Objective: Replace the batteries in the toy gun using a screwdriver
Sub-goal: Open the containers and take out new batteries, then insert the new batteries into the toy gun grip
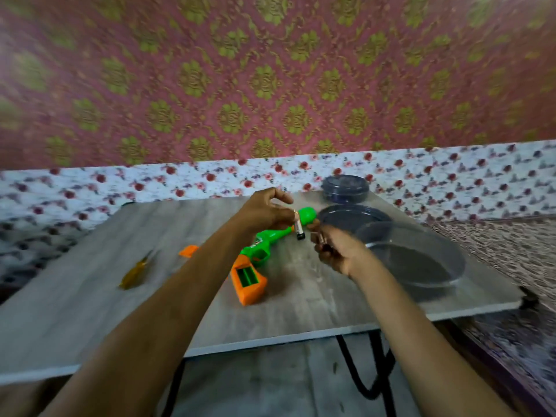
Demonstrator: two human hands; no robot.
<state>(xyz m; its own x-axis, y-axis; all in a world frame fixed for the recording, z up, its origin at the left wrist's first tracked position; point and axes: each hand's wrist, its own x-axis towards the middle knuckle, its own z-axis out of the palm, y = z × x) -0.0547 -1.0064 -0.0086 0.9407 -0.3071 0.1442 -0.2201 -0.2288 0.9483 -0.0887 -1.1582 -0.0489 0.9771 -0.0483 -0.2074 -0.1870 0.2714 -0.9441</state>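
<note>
Near edge: table [90, 311] with a flat grey wood-grain laminate top and thin black tube legs [382, 365], partly cut off at the bottom of the frame. Both bare forearms reach in from below. The toy gun [270, 235] lies on its side mid-table: glossy plastic, green barrel with a rounded muzzle, blocky orange grip [249, 291] nearest me. The rectangular battery bay [246, 276] in the grip is open and I see no cells in it. To its left lies a screwdriver [134, 273] with a translucent amber handle; the shaft is thin and motion-smeared. Beyond that is a small flat orange cover [188, 251], its right end hidden by the left arm. The left hand [264, 210] hovers over the barrel, thumb and fingertips pinching a battery [299, 230], a small cylinder hanging end-down with a dark lower end. The right hand [334, 251], just beside it, is curled around a small shiny piece [322, 238]; it's too blurred to name. On the right sits a round clear plastic tub [421, 257], thin-walled; behind it a round flat lid [352, 216], then a second shallow round tub [345, 189] at the far edge. I can't make out any contents. Beyond the table is white cloth [150, 182] with a red flower print. The backdrop is a pink patterned wall [270, 70] with green-gold medallions, blurred at the edges.
</note>
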